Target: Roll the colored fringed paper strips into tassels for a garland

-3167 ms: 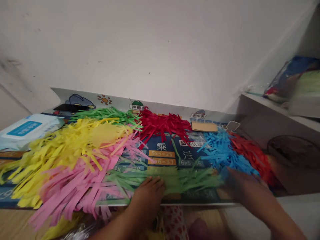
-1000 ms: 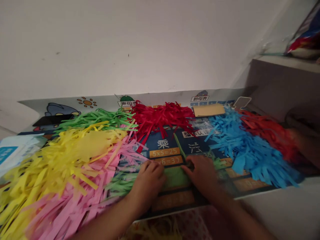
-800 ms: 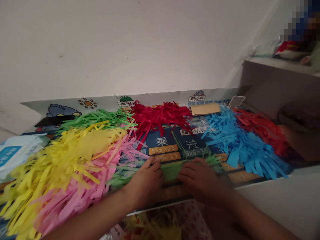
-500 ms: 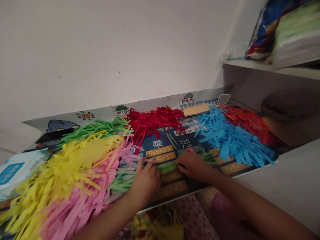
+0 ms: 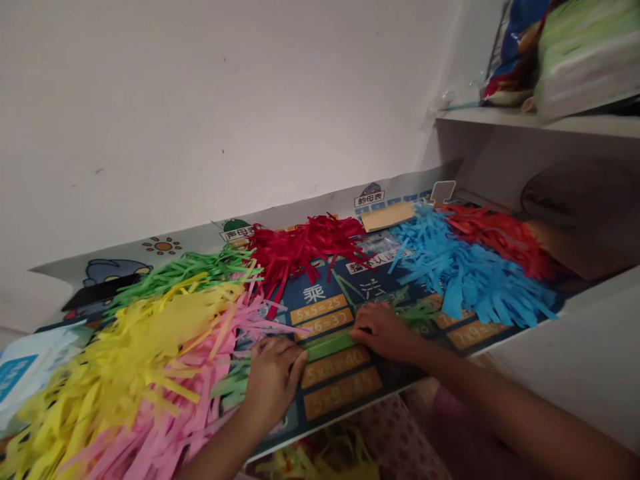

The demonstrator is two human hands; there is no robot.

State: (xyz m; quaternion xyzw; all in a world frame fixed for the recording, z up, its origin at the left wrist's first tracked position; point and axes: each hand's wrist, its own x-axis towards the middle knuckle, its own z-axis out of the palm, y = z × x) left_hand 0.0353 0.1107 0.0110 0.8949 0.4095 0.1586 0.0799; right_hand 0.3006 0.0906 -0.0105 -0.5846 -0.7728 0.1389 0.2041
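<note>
Between my two hands a green fringed paper strip (image 5: 328,345) is stretched low over the printed chart. My left hand (image 5: 276,375) is closed around its left part, and loose green fringe spreads out behind that hand. On the other part my right hand (image 5: 384,331) has its fingers curled around the strip, with green fringe sticking out to the right. Pink fringed paper (image 5: 200,380) lies just left of my left hand, and a few pink strands reach toward the green strip.
Yellow fringed paper (image 5: 115,360) covers the left side, beside a white-and-blue packet (image 5: 35,373). Farther back lie green fringe (image 5: 185,270), red fringe (image 5: 305,247) and a tan paper piece (image 5: 388,217). Blue fringe (image 5: 475,277) lies right, below a loaded shelf (image 5: 500,119).
My left hand has moved left and slightly down, away from my right hand. More of the green strip shows taut between them. The view has shifted slightly.
</note>
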